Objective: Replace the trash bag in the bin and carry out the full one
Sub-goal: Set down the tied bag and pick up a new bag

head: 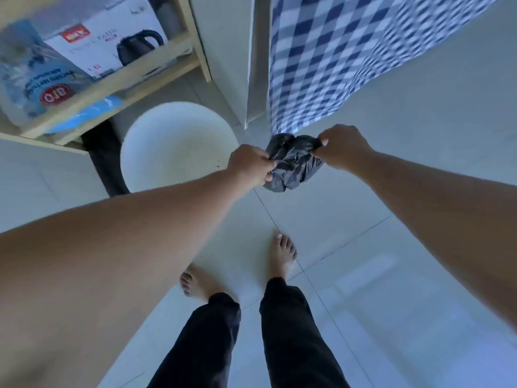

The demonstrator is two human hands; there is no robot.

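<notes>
While both hands pinch it | black trash bag stretched between left hand and right hand, above floor | white bin lies left, nearer left hand

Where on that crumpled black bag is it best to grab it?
At its upper edge, one hand per side, as now: the left hand pinches the left rim and the right hand the right rim of the black bag. It hangs bunched below, so pulling outward from both sides should probably spread the mouth.

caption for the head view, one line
Both hands, left and right, grip a black trash bag beside the white bin.
</notes>
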